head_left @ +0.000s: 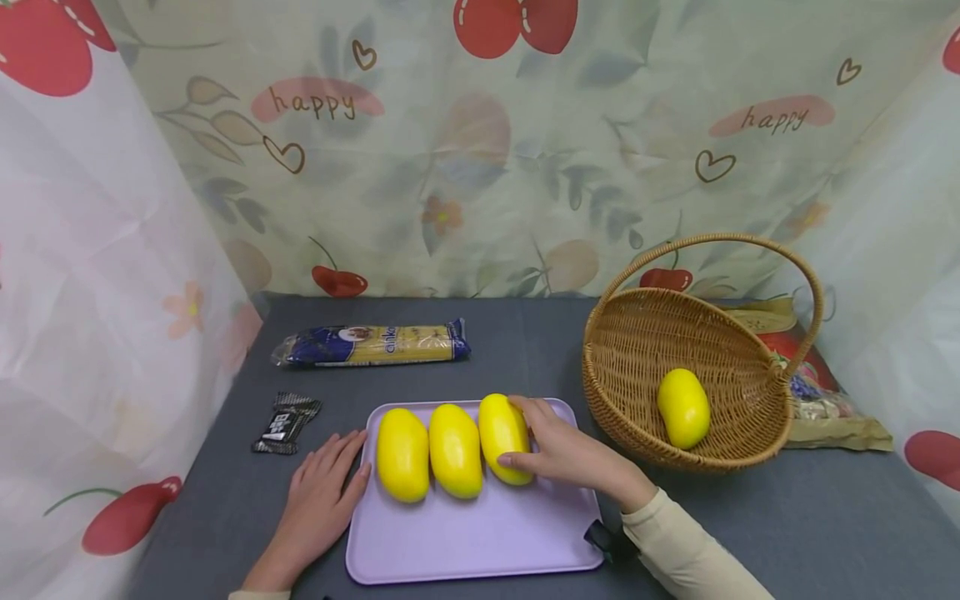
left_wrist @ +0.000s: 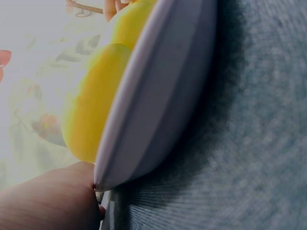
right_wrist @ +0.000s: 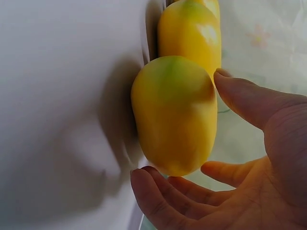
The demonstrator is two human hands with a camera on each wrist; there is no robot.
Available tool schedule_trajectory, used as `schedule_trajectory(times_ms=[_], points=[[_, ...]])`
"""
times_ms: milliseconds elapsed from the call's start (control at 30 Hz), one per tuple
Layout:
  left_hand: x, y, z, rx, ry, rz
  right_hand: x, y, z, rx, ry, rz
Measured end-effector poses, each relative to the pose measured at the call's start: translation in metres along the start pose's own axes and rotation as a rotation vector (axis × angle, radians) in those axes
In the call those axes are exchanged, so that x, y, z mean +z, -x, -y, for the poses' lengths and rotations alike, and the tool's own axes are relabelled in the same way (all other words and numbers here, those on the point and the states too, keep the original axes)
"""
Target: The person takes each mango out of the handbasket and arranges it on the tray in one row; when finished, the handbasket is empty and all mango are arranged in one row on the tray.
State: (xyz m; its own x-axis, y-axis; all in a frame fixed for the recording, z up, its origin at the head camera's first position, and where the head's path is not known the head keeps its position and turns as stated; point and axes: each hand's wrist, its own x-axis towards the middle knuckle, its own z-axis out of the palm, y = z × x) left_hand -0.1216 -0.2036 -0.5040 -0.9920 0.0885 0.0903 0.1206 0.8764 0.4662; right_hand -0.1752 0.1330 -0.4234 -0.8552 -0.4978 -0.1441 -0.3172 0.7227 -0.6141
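Three yellow mangoes lie side by side on a lilac tray: a left mango, a middle mango and a right mango. My right hand holds the right mango, thumb across its near side and fingers along its far right side. In the right wrist view, the fingers and thumb of that hand curve round this mango. My left hand rests with extended fingers at the left rim of the tray. The left wrist view shows the thumb side of that hand against the tray's edge.
Right of the tray stands a wicker basket with a tall handle and one mango inside. Behind it lies a brown printed bag. A spaghetti packet and a small black wrapped packet lie on the grey cloth at the left.
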Motion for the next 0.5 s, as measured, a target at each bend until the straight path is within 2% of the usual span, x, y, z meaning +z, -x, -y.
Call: schedule_trajectory(times_ms=[267, 500], points=[[0.000, 0.000, -0.001, -0.002, 0.000, 0.003, -0.002, 0.002, 0.000, 0.004, -0.009, 0.006], [-0.001, 0.000, -0.001, -0.005, 0.000, 0.009, -0.017, 0.016, 0.008, 0.003, 0.020, 0.009]])
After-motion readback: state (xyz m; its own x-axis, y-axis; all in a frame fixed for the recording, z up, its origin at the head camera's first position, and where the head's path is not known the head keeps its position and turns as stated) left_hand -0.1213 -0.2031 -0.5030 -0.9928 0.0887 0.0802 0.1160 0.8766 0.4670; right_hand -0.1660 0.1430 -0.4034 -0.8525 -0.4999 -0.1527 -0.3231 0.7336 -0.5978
